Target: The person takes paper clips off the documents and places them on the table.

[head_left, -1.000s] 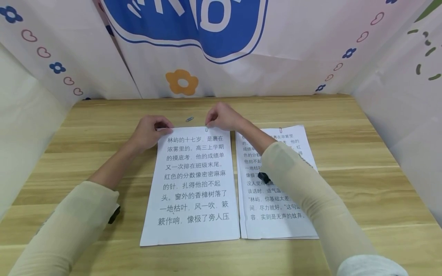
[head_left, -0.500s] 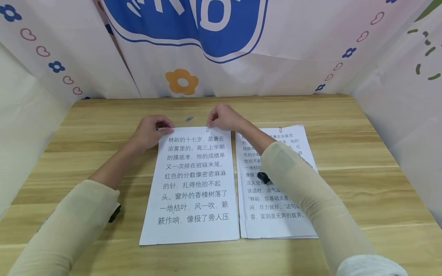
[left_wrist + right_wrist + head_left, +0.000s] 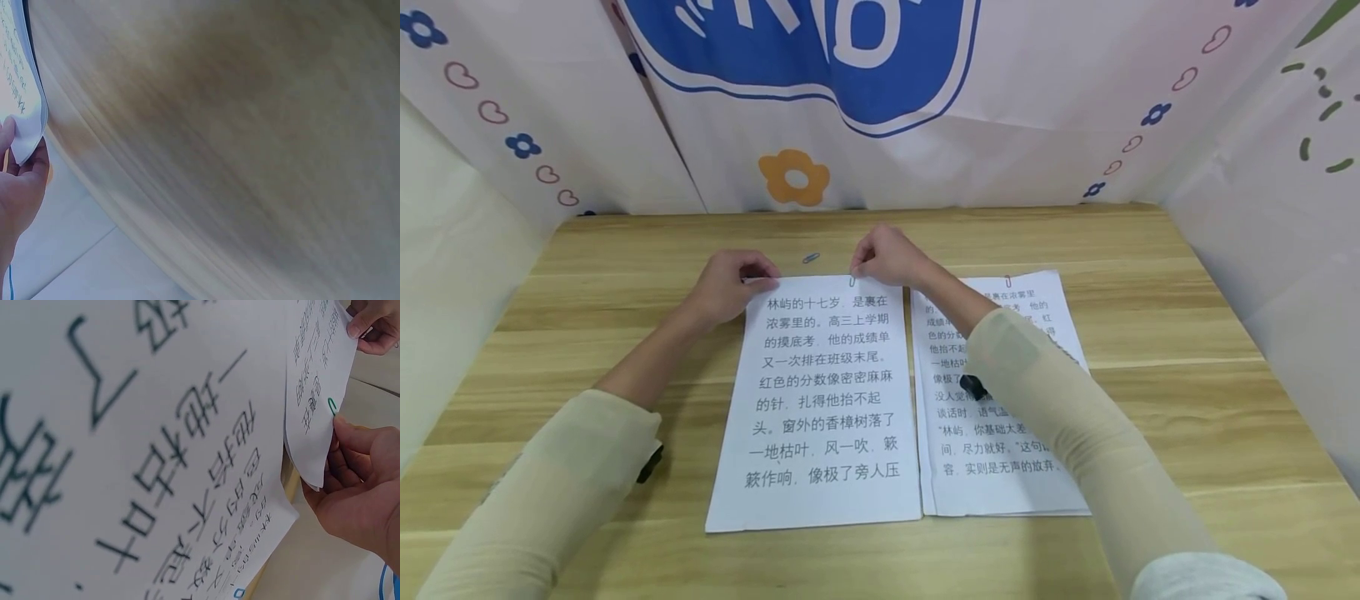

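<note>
White printed cloth [image 3: 1060,158] hangs behind the wood-grain tabletop [image 3: 1180,350], which carries the left stack [image 3: 816,408] of printed sheets. Your left hand [image 3: 730,287] grips that stack's far left corner, thumb over the sheets and fingers beneath. Your right hand [image 3: 889,254] pinches the green paper clip [image 3: 852,282], which sits on the left stack's far edge, toward its right corner. Just beyond the same edge, between your hands, lies a loose bluish clip [image 3: 811,258]. Just to the right of the left stack is the right stack [image 3: 977,454], bearing a second paper clip [image 3: 1008,282]; your right sleeve [image 3: 1052,392] passes over part of it.

Change noted: compared with a second ago, the left stack and both hands sit very slightly further right; both grips are unaltered. Finding, by judgement: you are steadying or finely adjusting, and the clipping cannot be signed off while neither hand has let go. How firmly the clip is seated cannot be determined.
</note>
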A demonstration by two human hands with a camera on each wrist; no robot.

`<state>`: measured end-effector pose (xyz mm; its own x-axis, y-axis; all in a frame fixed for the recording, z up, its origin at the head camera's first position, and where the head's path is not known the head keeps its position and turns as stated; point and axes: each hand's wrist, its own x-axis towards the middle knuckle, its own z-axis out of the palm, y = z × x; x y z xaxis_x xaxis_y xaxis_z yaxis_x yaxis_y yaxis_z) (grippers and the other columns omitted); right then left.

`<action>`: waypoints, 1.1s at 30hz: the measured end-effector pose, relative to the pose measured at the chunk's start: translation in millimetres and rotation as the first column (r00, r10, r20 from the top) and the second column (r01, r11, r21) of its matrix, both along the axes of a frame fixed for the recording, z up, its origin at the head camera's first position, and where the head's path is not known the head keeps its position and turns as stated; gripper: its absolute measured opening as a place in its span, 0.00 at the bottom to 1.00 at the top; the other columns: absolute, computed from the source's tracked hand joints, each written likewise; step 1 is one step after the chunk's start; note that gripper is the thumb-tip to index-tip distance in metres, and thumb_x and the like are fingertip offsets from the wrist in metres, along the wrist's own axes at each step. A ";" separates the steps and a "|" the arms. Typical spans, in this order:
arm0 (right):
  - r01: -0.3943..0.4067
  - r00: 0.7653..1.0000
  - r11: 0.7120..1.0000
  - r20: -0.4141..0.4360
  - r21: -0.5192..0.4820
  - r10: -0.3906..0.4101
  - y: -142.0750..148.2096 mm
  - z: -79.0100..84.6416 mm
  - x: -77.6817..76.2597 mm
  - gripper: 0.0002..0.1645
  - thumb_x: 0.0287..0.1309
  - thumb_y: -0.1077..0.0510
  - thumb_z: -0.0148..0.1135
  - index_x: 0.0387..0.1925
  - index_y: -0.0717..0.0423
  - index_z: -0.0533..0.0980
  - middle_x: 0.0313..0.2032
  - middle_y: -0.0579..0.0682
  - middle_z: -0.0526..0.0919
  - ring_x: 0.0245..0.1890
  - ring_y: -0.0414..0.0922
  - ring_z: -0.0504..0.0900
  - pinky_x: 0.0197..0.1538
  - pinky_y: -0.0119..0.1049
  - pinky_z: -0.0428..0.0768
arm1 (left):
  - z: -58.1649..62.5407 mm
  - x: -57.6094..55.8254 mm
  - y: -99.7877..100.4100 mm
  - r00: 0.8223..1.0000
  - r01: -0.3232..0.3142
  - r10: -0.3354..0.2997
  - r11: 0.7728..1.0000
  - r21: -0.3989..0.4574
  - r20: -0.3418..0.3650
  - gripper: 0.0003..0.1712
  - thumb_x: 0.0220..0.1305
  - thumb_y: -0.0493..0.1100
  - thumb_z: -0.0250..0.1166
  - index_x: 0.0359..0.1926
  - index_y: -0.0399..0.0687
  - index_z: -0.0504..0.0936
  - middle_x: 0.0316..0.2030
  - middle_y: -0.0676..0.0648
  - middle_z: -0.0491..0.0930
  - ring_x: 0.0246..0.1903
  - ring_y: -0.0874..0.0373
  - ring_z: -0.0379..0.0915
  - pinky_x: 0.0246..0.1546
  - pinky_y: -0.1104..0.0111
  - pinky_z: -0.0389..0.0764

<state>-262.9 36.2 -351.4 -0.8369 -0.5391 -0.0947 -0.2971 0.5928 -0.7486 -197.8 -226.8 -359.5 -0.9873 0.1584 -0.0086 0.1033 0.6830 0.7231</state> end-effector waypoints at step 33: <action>0.102 0.993 0.995 0.064 -0.021 -0.100 -5.2 -0.4 1.2 0.03 0.65 0.67 0.66 0.39 0.62 0.84 0.40 0.55 0.85 0.42 0.48 0.80 0.54 0.38 0.80 | -0.3 -4.6 -0.5 0.999 -0.032 0.032 0.999 -0.004 0.011 0.07 0.72 0.29 0.62 0.49 0.34 0.82 0.49 0.35 0.82 0.53 0.43 0.77 0.58 0.53 0.78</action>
<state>-261.6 31.0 -351.9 -0.8800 -0.4549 -0.1367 -0.1886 0.5988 -0.7784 -202.5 -227.3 -359.9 -0.9918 0.1262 -0.0198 0.0732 0.6884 0.7216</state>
